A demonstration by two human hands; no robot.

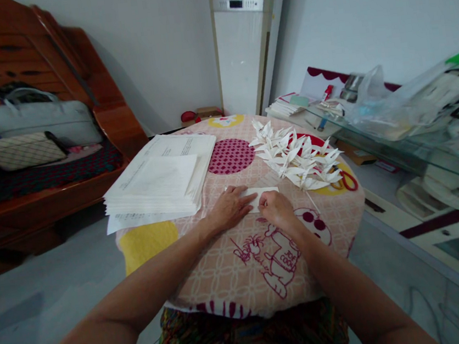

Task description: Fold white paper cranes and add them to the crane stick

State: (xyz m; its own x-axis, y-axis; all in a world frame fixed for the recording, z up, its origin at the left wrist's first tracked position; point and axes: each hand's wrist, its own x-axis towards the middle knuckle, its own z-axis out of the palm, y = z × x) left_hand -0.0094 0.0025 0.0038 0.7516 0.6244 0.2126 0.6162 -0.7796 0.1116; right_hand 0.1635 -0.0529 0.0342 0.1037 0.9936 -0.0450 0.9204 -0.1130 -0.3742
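Observation:
A small folded strip of white paper (268, 189) lies on the cloth-covered round table between my two hands. My left hand (230, 209) rests on its left end, fingers stretched out and pressing it down. At the right end, my right hand (277, 206) is curled with its fingertips pinched against the paper. Beyond my right hand sits a cluster of folded white paper pieces (294, 156) with pointed tips. Red-handled scissors (349, 180) lie partly under that cluster's right side. To the left is a thick stack of white paper sheets (152, 186), some with print.
The patterned tablecloth (225, 283) covers the table. A glass shelf (396, 147) with plastic bags and small items stands close on the right. On the left is a wooden bench (112, 124) holding a grey bag (45, 124). A white upright appliance (241, 54) stands behind the table.

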